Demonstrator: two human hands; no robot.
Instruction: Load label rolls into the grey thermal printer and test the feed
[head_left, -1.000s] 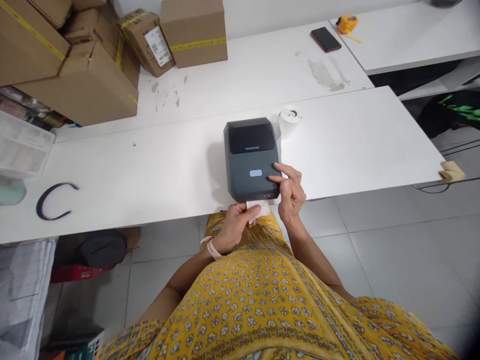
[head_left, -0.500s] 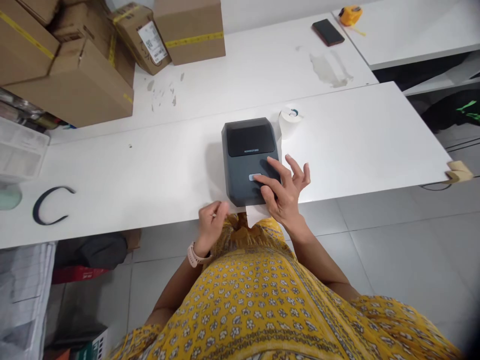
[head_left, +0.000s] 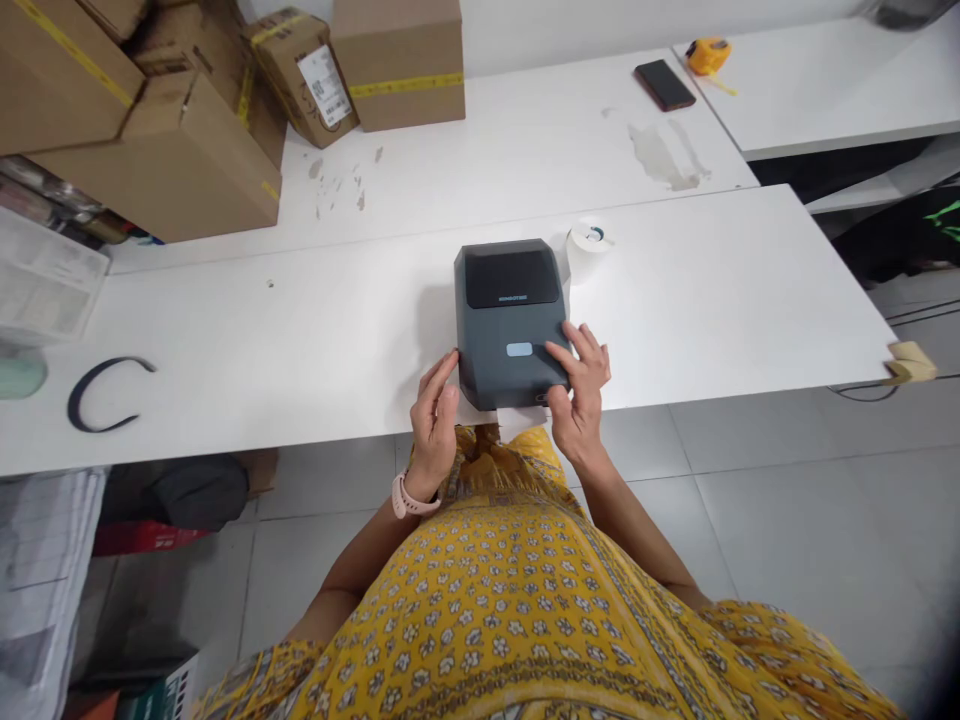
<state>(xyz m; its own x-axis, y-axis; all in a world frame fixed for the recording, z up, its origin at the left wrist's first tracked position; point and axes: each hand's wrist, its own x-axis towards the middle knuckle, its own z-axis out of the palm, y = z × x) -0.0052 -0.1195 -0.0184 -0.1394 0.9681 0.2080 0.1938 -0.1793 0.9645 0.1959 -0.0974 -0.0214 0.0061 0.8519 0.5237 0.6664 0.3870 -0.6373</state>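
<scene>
A dark grey label printer point(head_left: 480, 335) sits at the desk's front edge, with a pale button point(head_left: 519, 350) on its top. A white paper strip point(head_left: 520, 420) sticks out of its front. My left hand point(head_left: 433, 430) is open, fingers stretched up against the printer's left side. On the other side my right hand point(head_left: 581, 395) is open, fingers apart, touching the right edge and front right corner; its index fingertip lies on the top, right of the button. Behind the printer's right side stands a white paper roll point(head_left: 587, 262).
Cardboard boxes point(head_left: 409, 60) are stacked at the back left. A black curved band point(head_left: 79, 395) lies on the left of the white desk point(head_left: 337, 350). A phone point(head_left: 665, 85) and an orange tape measure point(head_left: 707, 56) lie at the back right. Tape point(head_left: 911, 362) wraps the right corner.
My right index finger has left the button and the hand has shifted to the printer's right edge. My left hand has risen from the desk's front edge to the printer's left side, its fingers straightening.
</scene>
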